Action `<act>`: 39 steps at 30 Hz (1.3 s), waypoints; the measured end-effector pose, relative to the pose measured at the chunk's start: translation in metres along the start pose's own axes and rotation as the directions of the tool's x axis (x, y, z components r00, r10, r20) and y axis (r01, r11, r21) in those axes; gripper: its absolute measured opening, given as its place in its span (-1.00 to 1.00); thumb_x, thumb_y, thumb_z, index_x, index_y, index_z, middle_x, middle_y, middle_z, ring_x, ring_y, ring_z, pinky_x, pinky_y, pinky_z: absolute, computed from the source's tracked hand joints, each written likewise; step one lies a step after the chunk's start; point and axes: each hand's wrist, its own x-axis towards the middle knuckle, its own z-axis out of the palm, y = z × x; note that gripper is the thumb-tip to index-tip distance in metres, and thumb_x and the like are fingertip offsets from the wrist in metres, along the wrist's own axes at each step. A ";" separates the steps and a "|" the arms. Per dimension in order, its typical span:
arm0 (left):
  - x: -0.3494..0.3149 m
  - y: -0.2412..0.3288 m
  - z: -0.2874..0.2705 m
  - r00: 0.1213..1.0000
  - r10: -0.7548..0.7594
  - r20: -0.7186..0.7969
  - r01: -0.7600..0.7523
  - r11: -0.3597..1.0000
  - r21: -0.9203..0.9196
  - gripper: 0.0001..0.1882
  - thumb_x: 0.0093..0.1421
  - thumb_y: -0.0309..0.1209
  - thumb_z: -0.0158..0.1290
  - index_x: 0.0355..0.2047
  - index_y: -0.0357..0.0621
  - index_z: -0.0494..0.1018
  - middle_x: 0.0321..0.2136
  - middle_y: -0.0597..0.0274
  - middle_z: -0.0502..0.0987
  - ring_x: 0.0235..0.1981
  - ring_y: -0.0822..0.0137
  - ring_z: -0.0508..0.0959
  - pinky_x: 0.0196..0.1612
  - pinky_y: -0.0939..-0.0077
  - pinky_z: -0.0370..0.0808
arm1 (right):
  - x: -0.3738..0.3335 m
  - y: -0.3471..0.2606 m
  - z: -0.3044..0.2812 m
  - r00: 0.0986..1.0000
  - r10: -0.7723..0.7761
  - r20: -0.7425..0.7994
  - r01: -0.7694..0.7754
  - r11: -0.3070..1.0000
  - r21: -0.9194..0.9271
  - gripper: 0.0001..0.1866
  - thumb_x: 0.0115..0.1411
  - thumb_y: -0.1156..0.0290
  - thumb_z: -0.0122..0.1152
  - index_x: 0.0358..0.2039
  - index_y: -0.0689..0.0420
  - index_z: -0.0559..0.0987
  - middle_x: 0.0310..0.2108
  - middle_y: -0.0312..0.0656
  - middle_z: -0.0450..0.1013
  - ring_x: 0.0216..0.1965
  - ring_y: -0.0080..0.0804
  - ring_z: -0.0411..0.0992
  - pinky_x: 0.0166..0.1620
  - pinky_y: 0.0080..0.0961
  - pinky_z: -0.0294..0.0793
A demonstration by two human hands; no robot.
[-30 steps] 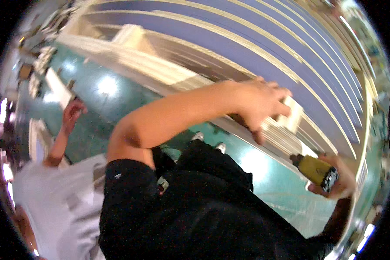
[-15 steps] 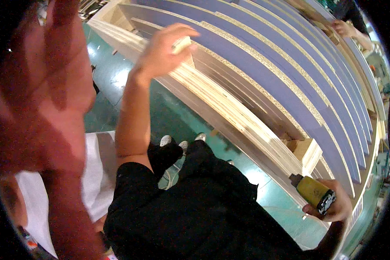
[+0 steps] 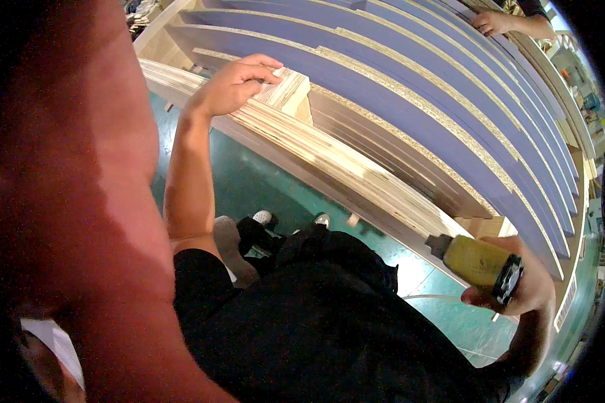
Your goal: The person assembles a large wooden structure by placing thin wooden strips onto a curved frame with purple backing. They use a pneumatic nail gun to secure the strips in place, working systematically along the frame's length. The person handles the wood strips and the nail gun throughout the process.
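Observation:
My left hand (image 3: pixel 234 87) is at a pale wooden block (image 3: pixel 289 92), its fingers over the block's top edge and its thumb against the near side. The block sits against the inner side of a long layered plywood rail (image 3: pixel 343 158). My right hand (image 3: pixel 528 275) is wrapped round a nail gun (image 3: pixel 474 260) with an olive-yellow body, a dark nose and a black end cap. The nose points left, over the rail's near end. Beside it, a second wooden block (image 3: pixel 492 227) stands in the corner behind the rail.
Several blue-faced chipboard panels (image 3: pixel 410 87) stand on edge in rows beyond the rail. Another person's hand (image 3: pixel 494 23) rests at the far edge. A person very close by (image 3: pixel 94 201) fills the left side. A thin pale hose (image 3: pixel 437 297) crosses above the green floor (image 3: pixel 249 171).
My left hand has settled lower on the wooden block, which now lies in plain sight. The nail gun has moved up and left. The person on my left has come closer.

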 end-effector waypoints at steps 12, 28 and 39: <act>0.007 -0.026 -0.015 0.987 0.073 0.141 -0.037 0.970 -0.242 -0.51 -0.01 -0.72 -0.13 -0.10 -0.21 0.62 0.23 0.12 0.43 0.25 0.25 0.41 0.26 0.38 0.33 | 0.123 -0.111 0.013 0.995 0.003 -0.100 0.012 0.989 0.149 -0.37 0.10 0.21 0.56 0.07 0.19 0.44 -0.31 -0.19 0.55 -0.48 -0.54 0.52 -0.34 -0.51 0.59; 0.012 -0.001 -0.034 0.945 -0.109 0.308 0.192 0.947 -0.257 -0.51 0.08 -0.78 -0.08 -0.01 -0.18 0.57 -0.18 0.20 0.64 -0.17 0.36 0.60 -0.09 0.49 0.52 | 0.257 -0.200 0.012 0.997 -0.066 -0.034 0.061 0.991 -0.120 -0.77 0.03 0.32 0.27 -0.36 0.20 0.55 -0.61 -0.21 0.45 -0.66 -0.43 0.45 -0.58 -0.44 0.48; 0.018 -0.022 -0.028 0.967 -0.019 0.253 0.092 0.955 -0.282 -0.60 0.11 -0.67 0.03 -0.04 -0.16 0.58 -0.28 0.16 0.66 -0.31 0.37 0.57 -0.29 0.49 0.49 | 0.263 -0.204 0.015 0.995 -0.099 -0.022 0.094 0.980 -0.174 -0.77 0.03 0.31 0.28 -0.40 0.20 0.54 -0.61 -0.22 0.44 -0.65 -0.44 0.45 -0.57 -0.43 0.47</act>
